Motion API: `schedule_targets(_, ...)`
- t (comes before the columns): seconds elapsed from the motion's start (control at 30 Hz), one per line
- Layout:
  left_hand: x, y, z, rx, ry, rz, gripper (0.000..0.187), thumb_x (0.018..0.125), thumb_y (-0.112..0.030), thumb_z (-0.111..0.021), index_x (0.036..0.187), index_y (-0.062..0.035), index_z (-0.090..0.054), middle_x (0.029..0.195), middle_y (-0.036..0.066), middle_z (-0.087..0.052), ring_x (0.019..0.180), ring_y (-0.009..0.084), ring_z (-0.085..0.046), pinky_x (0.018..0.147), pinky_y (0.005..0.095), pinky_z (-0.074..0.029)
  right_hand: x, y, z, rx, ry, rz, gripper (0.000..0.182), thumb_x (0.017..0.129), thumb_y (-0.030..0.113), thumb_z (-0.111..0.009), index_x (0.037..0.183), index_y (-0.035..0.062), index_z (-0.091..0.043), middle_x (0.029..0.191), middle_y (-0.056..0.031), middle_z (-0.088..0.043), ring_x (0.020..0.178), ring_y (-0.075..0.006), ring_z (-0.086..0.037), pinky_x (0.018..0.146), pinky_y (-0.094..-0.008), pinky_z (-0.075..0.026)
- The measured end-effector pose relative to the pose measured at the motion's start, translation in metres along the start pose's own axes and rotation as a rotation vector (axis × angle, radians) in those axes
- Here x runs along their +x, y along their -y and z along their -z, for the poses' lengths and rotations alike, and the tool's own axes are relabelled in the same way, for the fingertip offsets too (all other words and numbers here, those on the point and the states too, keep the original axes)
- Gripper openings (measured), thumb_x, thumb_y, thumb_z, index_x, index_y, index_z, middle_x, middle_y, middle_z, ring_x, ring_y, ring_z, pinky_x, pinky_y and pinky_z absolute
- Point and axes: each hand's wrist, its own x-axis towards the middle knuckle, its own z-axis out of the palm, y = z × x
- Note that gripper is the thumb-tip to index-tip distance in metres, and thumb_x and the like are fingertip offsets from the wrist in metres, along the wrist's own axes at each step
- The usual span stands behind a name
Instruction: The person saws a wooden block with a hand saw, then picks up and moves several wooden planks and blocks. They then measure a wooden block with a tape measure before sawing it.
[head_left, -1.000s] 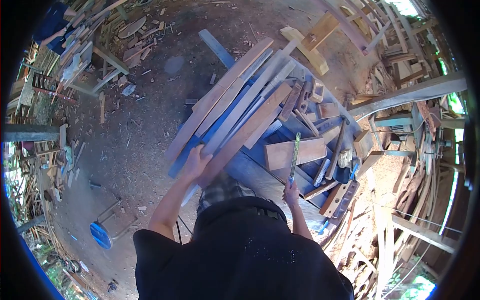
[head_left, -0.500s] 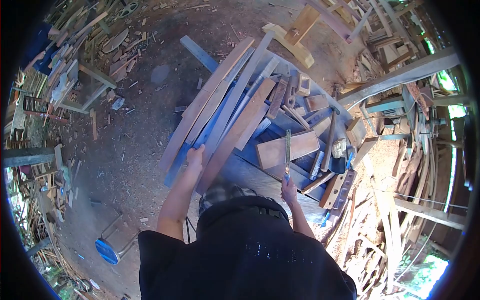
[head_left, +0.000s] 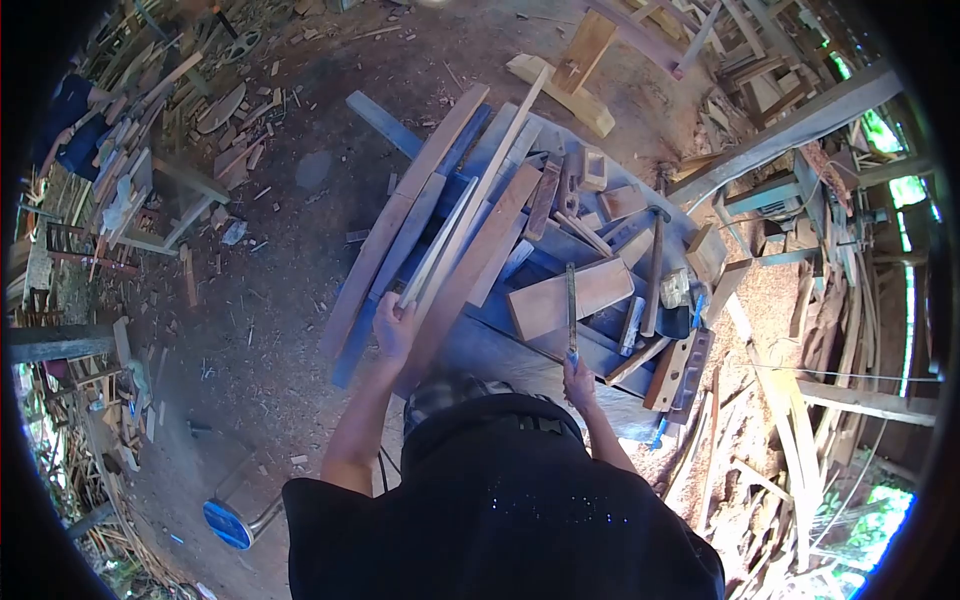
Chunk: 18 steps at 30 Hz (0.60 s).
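Note:
My left hand [head_left: 395, 328] is closed at the near end of a thin pale wooden strip [head_left: 440, 242], which slants away over the bench. Right beside it runs a longer wooden strip [head_left: 495, 168]. Wider boards flank them: a brown board [head_left: 480, 255] to the right and a long curved board [head_left: 410, 200] to the left. In my right hand [head_left: 578, 383] is a long, narrow-bladed hand tool [head_left: 571, 305], fingers wrapped round its handle and blade pointing away from me. The blade overlaps a broad wooden block [head_left: 605, 292] in this view.
Hand planes and wood pieces crowd the right of the bench, with a hammer [head_left: 656, 270] among them. A stool with a blue seat [head_left: 228, 524] stands on the floor at lower left. Timber is piled along the right wall [head_left: 790, 440]. Part of another person [head_left: 75, 140] shows at upper left.
My left hand has gone from resting on the boards to gripping the thin strip, which now lies at a different angle. My right hand still holds the tool in about the same place.

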Motion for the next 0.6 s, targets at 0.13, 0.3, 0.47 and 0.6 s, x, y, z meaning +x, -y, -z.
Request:
schedule_targets(0.13,0.001,-0.014,0.004,0.155,-0.013,-0.169,0.019,0.081,-0.009,-0.071,0.090,-0.0039,-0.056,0.077,0.010,-0.055,0.065,0.0252,-0.054,0.060,0.0373,-0.043,0.001,-0.009,-0.006,0.018,-0.024,0.019,0.029,0.099,0.029,-0.050,0.103,0.0011,-0.056,0.083,-0.0290,-0.064,0.079,-0.0478,-0.063,0.067,-0.0540,-0.048)
schedule_targets(0.3,0.020,-0.013,0.008,-0.271,-0.009,0.091,0.013,0.090,-0.007,-0.064,0.096,-0.0026,-0.054,0.086,0.007,-0.058,0.075,0.0128,-0.056,0.069,0.0287,-0.045,0.008,-0.033,-0.021,-0.027,-0.107,0.182,0.027,0.100,0.033,-0.049,0.103,0.0061,-0.052,0.054,-0.0055,-0.052,0.039,-0.0168,-0.054,0.035,-0.0320,-0.046)
schedule_targets(0.47,0.043,-0.015,0.030,-0.427,0.037,0.116,0.016,0.095,-0.010,-0.061,0.106,-0.0059,-0.049,0.093,0.005,-0.059,0.084,0.0101,-0.056,0.068,0.0259,-0.049,-0.004,-0.011,-0.013,-0.006,-0.135,0.174,0.027,0.100,0.032,-0.049,0.104,0.0053,-0.054,0.055,-0.0065,-0.053,0.041,-0.0173,-0.055,0.036,-0.0331,-0.047)
schedule_targets(0.6,0.046,-0.047,0.051,-0.742,0.122,0.390,0.021,0.095,-0.012,-0.061,0.112,-0.0074,-0.049,0.107,0.008,-0.060,0.094,0.0167,-0.060,0.077,0.0339,-0.054,-0.017,0.019,-0.001,0.065,-0.081,0.019,0.027,0.099,0.028,-0.051,0.104,0.0024,-0.057,0.082,-0.0292,-0.063,0.079,-0.0488,-0.062,0.065,-0.0539,-0.047)
